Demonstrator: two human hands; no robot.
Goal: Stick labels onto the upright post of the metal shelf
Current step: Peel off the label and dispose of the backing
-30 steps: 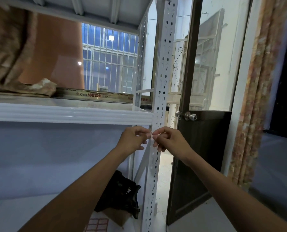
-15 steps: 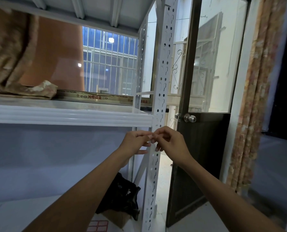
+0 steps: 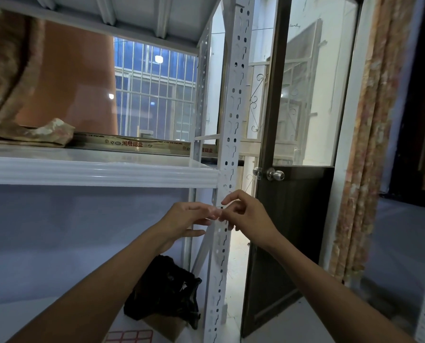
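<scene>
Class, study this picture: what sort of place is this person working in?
Probably a storeroom or back room: a white metal shelf holding rolled cloth, with a half-glazed door beside it and a barred window behind.

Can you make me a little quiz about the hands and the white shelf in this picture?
1. True or false: the left hand and right hand pinch a small label in front of the upright post, below the shelf board.
2. What lies low down, left of the post? A) a black bag B) a red bucket C) a ladder
3. Fill in: the door knob is to the post's ____ (left or right).
Key: 1 true; 2 A; 3 right.
</scene>
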